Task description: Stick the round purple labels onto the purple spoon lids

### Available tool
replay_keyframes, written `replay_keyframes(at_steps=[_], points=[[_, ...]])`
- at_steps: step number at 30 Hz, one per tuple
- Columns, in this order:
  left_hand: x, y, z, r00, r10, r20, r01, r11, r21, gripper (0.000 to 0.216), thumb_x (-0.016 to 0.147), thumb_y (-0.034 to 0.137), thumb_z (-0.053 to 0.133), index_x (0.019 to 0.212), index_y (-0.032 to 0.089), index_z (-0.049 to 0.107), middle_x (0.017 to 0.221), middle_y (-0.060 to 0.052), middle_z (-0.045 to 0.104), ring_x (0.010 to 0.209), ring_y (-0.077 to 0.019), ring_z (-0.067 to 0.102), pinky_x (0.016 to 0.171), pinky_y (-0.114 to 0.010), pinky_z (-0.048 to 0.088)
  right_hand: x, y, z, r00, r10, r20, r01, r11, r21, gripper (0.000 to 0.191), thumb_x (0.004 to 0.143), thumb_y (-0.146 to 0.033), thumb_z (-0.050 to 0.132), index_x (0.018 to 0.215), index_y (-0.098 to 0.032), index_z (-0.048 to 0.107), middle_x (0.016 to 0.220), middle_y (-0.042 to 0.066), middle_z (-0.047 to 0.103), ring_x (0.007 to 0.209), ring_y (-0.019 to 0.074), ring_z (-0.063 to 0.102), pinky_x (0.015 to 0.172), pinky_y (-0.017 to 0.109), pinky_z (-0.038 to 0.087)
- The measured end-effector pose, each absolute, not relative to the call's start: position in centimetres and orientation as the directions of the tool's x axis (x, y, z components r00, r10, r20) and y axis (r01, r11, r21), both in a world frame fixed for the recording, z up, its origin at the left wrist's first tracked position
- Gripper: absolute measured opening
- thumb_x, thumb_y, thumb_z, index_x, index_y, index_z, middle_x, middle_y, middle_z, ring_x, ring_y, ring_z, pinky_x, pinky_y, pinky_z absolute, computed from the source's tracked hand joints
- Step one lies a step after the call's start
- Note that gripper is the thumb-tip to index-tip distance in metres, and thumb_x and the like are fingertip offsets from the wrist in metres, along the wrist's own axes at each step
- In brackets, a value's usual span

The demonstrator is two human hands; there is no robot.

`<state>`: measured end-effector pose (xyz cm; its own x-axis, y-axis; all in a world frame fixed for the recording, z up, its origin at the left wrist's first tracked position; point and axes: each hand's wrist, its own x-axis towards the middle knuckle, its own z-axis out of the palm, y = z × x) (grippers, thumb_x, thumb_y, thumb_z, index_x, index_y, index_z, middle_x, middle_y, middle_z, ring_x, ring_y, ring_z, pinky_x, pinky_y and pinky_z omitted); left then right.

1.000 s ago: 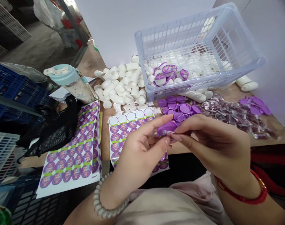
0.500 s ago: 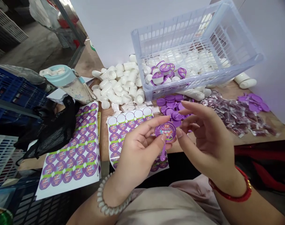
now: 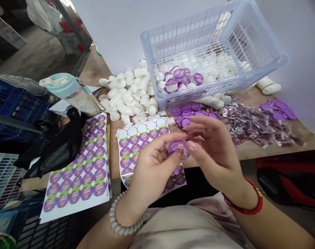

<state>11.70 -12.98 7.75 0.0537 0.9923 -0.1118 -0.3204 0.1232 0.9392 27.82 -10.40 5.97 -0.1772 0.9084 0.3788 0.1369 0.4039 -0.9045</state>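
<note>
A round purple lid [image 3: 177, 149] with a printed label on its face is pinched in my left hand [image 3: 154, 164]. My left thumb lies over the label, and a small purple tab hangs below the lid. My right hand [image 3: 214, 152] is close on the right side, its thumb tip at the lid's edge and its fingers curved and apart from the thumb. What its rear fingers touch is hidden. Beyond my hands lies a heap of plain purple lids [image 3: 184, 111]. A sheet of round purple stickers [image 3: 133, 138], its top row peeled away, lies partly under my left hand.
A clear plastic crate [image 3: 219, 81] holds white cups, some with purple lids. Left of it are piled white cups [image 3: 131, 91] and a tumbler [image 3: 69, 93]. Small filled packets [image 3: 256, 121] and more purple lids [image 3: 279, 109] lie right. A black mesh bag [image 3: 56, 148] rests on sticker sheets [image 3: 77, 185].
My right hand has moved left, bringing its thumb to the lid's edge. The lid has tilted in my left hand, so its face shows flatter.
</note>
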Motion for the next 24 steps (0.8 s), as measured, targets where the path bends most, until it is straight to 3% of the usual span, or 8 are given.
replay_keyframes(at_steps=[3, 6, 9, 15, 19, 24], points=[[11.5, -12.6, 7.1, -0.004, 0.996, -0.091, -0.398, 0.082, 0.914, 0.016, 0.085, 0.015, 0.084, 0.098, 0.023, 0.080, 0.097, -0.001, 0.081, 0.087, -0.0118, 0.074, 0.077, -0.017, 0.059, 28.7, -10.8, 4.8, -0.225, 0.922, 0.315, 0.104, 0.344, -0.933, 0.048, 0.101, -0.016, 0.061, 0.143, -0.035, 0.050, 0.111, 0.003, 0.065, 0.102, 0.0201, 0.066, 0.086, 0.036, 0.058], [11.5, -12.2, 6.5, -0.028, 0.994, -0.108, -0.419, 0.086, 0.904, 0.015, 0.082, 0.017, 0.087, 0.094, 0.021, 0.079, 0.089, 0.000, 0.079, 0.080, -0.0112, 0.072, 0.074, -0.017, 0.059, 29.0, -11.4, 4.2, -0.393, 0.888, 0.237, 0.076, 0.288, -0.955, 0.067, 0.096, -0.014, 0.070, 0.151, -0.039, 0.043, 0.118, 0.003, 0.066, 0.100, 0.0199, 0.068, 0.084, 0.037, 0.059], [11.6, -12.1, 6.0, -0.047, 0.992, -0.114, -0.387, 0.088, 0.918, 0.014, 0.082, 0.020, 0.088, 0.093, 0.021, 0.079, 0.085, 0.000, 0.079, 0.076, -0.0108, 0.071, 0.072, -0.018, 0.058, 28.7, -11.9, 4.3, -0.392, 0.896, 0.208, -0.046, 0.207, -0.977, 0.071, 0.094, -0.016, 0.075, 0.152, -0.041, 0.042, 0.119, 0.003, 0.070, 0.094, 0.0204, 0.070, 0.077, 0.037, 0.061], [11.3, -12.2, 6.5, 0.053, 0.995, -0.081, -0.285, 0.092, 0.954, 0.005, 0.090, 0.023, 0.082, 0.095, 0.022, 0.081, 0.089, 0.000, 0.081, 0.080, -0.0114, 0.073, 0.073, -0.018, 0.057, 28.0, -11.6, 4.6, -0.327, 0.944, 0.044, -0.163, -0.010, -0.987, 0.054, 0.086, -0.026, 0.087, 0.130, -0.037, 0.056, 0.081, -0.003, 0.068, 0.066, 0.0166, 0.062, 0.053, 0.028, 0.048], [11.2, -12.5, 6.7, 0.072, 0.995, -0.069, -0.184, 0.082, 0.980, 0.005, 0.087, 0.025, 0.084, 0.091, 0.023, 0.081, 0.086, 0.001, 0.080, 0.078, -0.0126, 0.073, 0.071, -0.020, 0.057, 27.8, -11.3, 4.4, -0.375, 0.927, -0.016, -0.182, -0.091, -0.979, 0.042, 0.087, -0.031, 0.085, 0.119, -0.032, 0.058, 0.082, -0.002, 0.067, 0.063, 0.0144, 0.058, 0.052, 0.026, 0.043], [11.2, -12.7, 6.0, -0.012, 1.000, 0.010, 0.042, -0.009, 0.999, 0.014, 0.080, 0.015, 0.086, 0.089, 0.025, 0.084, 0.089, 0.001, 0.082, 0.084, -0.0157, 0.074, 0.079, -0.025, 0.057, 27.6, -11.1, 4.1, -0.384, 0.923, 0.002, -0.137, -0.056, -0.989, 0.039, 0.088, -0.034, 0.083, 0.118, -0.029, 0.058, 0.089, -0.001, 0.067, 0.069, 0.0144, 0.060, 0.055, 0.026, 0.045]])
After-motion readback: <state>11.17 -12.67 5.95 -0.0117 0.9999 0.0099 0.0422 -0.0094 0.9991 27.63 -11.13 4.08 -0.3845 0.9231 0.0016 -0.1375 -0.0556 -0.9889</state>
